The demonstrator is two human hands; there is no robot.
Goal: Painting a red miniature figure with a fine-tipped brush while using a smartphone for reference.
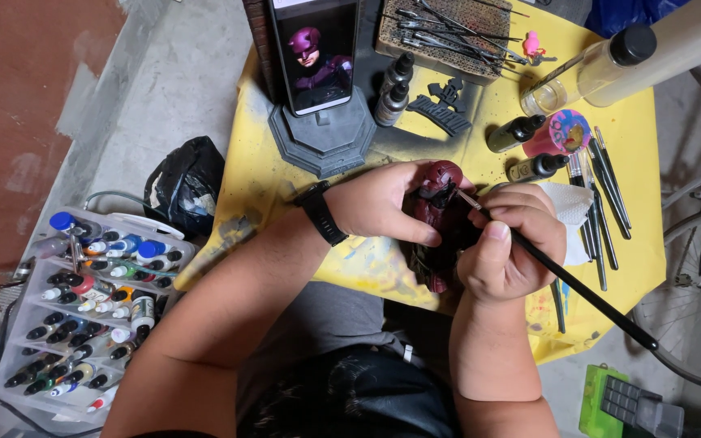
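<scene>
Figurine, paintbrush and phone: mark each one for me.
dark red figurine (pixel 434 212), head view, on its upper body beside the left thumb.
paintbrush (pixel 586 296), head view, on the black handle below the right hand.
phone (pixel 316 53), head view, on the lit screen.

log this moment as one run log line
left hand: holds dark red figure | right hand: grips black paintbrush, tip at figure's head | below: yellow table | beside: phone, paint bottles

A: Your left hand (pixel 387 203) covers the back of the dark red painted figurine (pixel 440 219); its lower half is lost behind your right hand (pixel 509 243).

B: Noted. The thin black-handled brush (pixel 561 276) tip is too small to read. The upright phone (pixel 316 53) is cut off by the top edge.
</scene>
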